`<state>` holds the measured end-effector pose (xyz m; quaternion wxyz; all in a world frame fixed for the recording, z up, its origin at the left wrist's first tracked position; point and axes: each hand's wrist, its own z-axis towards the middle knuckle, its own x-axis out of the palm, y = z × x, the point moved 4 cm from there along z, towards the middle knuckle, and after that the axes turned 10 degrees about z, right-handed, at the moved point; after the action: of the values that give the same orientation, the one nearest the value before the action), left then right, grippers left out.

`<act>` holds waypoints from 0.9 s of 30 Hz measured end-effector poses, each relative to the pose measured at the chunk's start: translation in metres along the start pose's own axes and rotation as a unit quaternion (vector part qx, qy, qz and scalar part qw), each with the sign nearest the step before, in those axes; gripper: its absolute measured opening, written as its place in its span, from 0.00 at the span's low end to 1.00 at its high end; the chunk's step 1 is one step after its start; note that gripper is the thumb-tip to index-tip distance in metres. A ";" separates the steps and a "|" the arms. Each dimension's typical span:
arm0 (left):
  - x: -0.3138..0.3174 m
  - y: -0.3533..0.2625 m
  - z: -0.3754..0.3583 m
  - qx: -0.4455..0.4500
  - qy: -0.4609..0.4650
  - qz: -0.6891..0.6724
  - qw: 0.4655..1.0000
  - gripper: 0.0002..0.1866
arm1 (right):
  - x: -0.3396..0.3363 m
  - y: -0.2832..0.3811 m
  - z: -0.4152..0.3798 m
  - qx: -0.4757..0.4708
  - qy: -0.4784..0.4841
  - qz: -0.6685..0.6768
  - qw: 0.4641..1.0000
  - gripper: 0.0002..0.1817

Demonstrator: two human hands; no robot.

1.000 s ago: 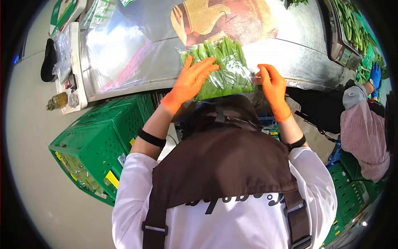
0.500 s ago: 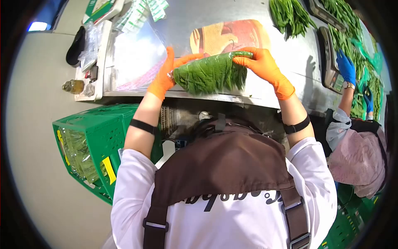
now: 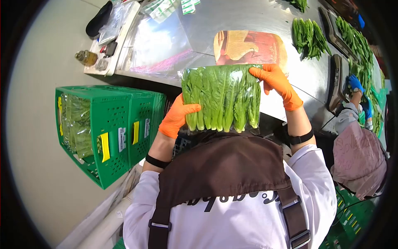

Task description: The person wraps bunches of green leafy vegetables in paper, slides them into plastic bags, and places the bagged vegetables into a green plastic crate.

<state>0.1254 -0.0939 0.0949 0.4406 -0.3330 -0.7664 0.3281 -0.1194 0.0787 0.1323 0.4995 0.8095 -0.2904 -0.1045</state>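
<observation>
A clear bag of leafy greens is held up flat in front of my apron, stems toward me and leaves toward the table. My left hand, in an orange glove, grips its left edge with the thumb on top. At the upper right corner of the bag, my right hand, also gloved in orange, pinches the plastic. Behind the bag a board with a red and tan pattern lies on the metal table.
Clear plastic bags lie at the table's left. Green crates with bagged greens stand lower left. Loose greens and scales are on the right, beside a co-worker in blue gloves. A small bottle sits upper left.
The bag has turned from a slanted, foreshortened pose to face up flat and has come nearer my body. My left hand has moved down to its left edge. The camera view has shifted.
</observation>
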 end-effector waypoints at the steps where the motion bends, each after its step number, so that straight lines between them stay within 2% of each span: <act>1: 0.000 0.000 -0.004 0.003 -0.004 -0.003 1.000 0.33 | -0.002 0.003 0.000 0.004 -0.009 -0.034 0.999 0.19; 4: 0.003 -0.003 -0.015 0.023 -0.020 0.004 1.000 0.30 | -0.014 -0.002 0.013 0.029 0.007 -0.109 0.994 0.21; 6: 0.001 -0.003 -0.021 0.010 -0.021 0.005 1.000 0.30 | -0.013 0.013 0.012 -0.163 -0.087 -0.173 0.967 0.24; 8: -0.004 -0.003 -0.023 0.009 -0.013 0.011 1.000 0.30 | 0.003 0.029 -0.001 -0.189 -0.092 -0.173 0.962 0.26; 11: -0.008 -0.007 -0.033 0.014 0.001 0.030 0.999 0.31 | 0.059 0.062 -0.023 -0.257 0.039 -0.249 0.933 0.27; 12: -0.010 -0.011 -0.037 0.024 0.004 0.044 0.999 0.32 | 0.079 0.062 -0.024 -0.290 0.088 -0.257 0.918 0.31; 14: -0.015 -0.022 -0.050 0.035 0.010 0.058 0.998 0.33 | 0.116 0.069 -0.032 -0.210 0.167 -0.292 0.918 0.36; 15: -0.019 -0.025 -0.059 0.038 0.012 0.069 0.997 0.35 | 0.131 0.066 -0.030 -0.226 0.187 -0.349 0.890 0.40; 16: -0.023 -0.029 -0.069 0.050 0.006 0.068 0.996 0.35 | 0.149 0.069 -0.032 -0.185 0.218 -0.411 0.866 0.38; 18: -0.035 -0.039 -0.090 0.074 0.002 0.109 0.991 0.37 | 0.174 0.075 -0.032 -0.152 0.246 -0.389 0.875 0.36; 20: -0.051 -0.044 -0.109 0.182 0.056 -0.021 0.982 0.39 | 0.203 0.103 -0.042 -0.213 0.242 -0.447 0.834 0.33; 22: -0.066 -0.050 -0.134 0.271 0.094 -0.170 0.943 0.37 | 0.241 0.153 -0.058 -0.387 0.228 -0.448 0.773 0.30; 23: -0.083 -0.037 -0.143 0.296 0.066 -0.164 0.939 0.37 | 0.261 0.174 -0.060 -0.382 0.226 -0.376 0.813 0.30; 24: -0.104 -0.015 -0.147 0.301 0.047 -0.159 0.939 0.33 | 0.279 0.193 -0.062 -0.367 0.218 -0.306 0.851 0.30; 25: -0.111 -0.012 -0.159 0.303 0.033 -0.155 0.940 0.31 | 0.304 0.216 -0.066 -0.424 0.224 -0.313 0.820 0.30; 26: -0.116 -0.001 -0.173 0.238 -0.037 -0.149 0.959 0.29 | 0.332 0.235 -0.068 -0.478 0.223 -0.318 0.787 0.31; 27: -0.124 0.011 -0.184 0.232 -0.044 -0.159 0.959 0.29 | 0.367 0.247 -0.067 -0.524 0.259 -0.331 0.741 0.33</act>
<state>0.3402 -0.1479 0.1021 0.5183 -0.0806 -0.7306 0.4371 0.1180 -0.1640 0.4236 0.8348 0.4611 0.2374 -0.1849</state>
